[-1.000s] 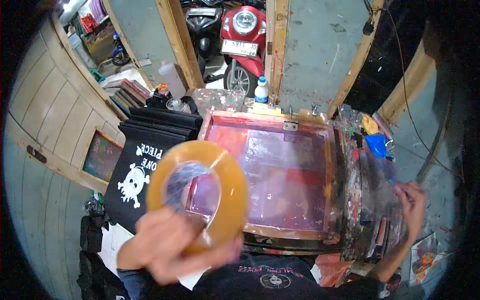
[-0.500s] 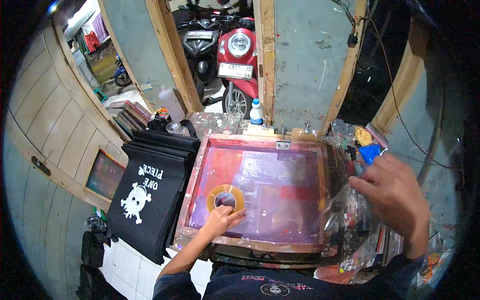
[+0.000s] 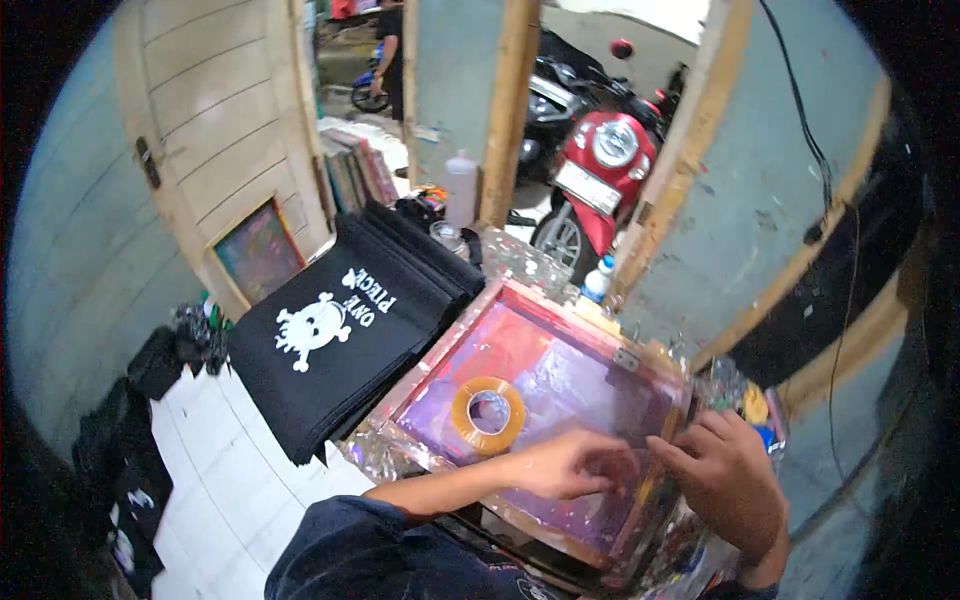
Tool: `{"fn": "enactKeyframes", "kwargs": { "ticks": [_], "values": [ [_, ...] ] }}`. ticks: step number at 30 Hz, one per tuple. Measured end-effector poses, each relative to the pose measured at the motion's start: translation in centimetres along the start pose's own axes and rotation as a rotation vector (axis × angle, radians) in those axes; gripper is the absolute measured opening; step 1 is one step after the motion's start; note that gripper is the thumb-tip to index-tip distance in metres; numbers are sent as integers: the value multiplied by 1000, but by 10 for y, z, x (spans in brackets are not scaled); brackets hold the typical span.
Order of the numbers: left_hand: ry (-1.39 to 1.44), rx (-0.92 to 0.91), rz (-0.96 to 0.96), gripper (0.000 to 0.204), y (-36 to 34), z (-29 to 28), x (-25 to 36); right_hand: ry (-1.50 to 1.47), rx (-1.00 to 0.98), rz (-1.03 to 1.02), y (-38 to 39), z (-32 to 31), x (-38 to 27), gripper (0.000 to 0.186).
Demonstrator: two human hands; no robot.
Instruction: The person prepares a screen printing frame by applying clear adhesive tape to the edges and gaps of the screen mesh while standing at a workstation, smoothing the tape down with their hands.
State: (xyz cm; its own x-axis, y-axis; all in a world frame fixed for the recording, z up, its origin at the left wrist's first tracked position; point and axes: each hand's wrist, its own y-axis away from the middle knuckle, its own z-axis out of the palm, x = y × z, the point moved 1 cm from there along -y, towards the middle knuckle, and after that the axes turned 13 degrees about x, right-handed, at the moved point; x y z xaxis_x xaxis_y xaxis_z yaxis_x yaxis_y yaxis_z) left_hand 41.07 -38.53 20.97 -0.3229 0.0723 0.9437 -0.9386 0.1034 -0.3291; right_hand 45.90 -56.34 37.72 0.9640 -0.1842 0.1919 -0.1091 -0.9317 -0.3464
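A framed printing screen (image 3: 655, 388) with purple and red mesh lies on the work table in front of me. On its near left part rests a roll of clear amber tape (image 3: 462, 412), lying flat and touched by neither hand. My left hand (image 3: 570, 465) reaches over the mesh, right of the roll. Its fingers curve with a gap to the thumb, somewhat smeared by motion. Over the frame's right edge hovers my right hand (image 3: 730, 485), thumb apart from its loosely bent fingers. I make out nothing held in either hand.
Left of the screen is a stack of black fabric pieces (image 3: 400, 290), the top one bearing a white skull print. A white bottle with blue cap (image 3: 597, 280) stands behind the frame. A red scooter (image 3: 610, 165) is beyond the doorway; a person's arm (image 3: 388, 50) shows farther left.
My left hand has left the tape roll and moved right across the screen. My right hand has come down and closer to it. The view has swung left and tilted.
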Motion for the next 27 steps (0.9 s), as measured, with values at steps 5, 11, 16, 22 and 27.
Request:
{"fn": "enactKeyframes", "kwargs": {
  "ticks": [5, 11, 16, 22, 27],
  "values": [
    [95, -172, -88, 22, 21, -10, -32, -88, 112, 165, 21, 5, 24, 34],
    [-32, 157, 8, 30, 30, -37, -32, -109, 136, 287, 27, 14, 31, 35],
    [-484, 415, 459, 31, 29, -35, 4, -84, 168, 303, 23, 16, 27, 34],
    [-291, 155, 376, 45, 45, -38, -6, -81, 241, 383, 24, 10, 25, 26],
    [-388, 382, 382, 62, 46, -23, 3, -78, 271, 355, 32, 14, 22, 22]
  ]
}}
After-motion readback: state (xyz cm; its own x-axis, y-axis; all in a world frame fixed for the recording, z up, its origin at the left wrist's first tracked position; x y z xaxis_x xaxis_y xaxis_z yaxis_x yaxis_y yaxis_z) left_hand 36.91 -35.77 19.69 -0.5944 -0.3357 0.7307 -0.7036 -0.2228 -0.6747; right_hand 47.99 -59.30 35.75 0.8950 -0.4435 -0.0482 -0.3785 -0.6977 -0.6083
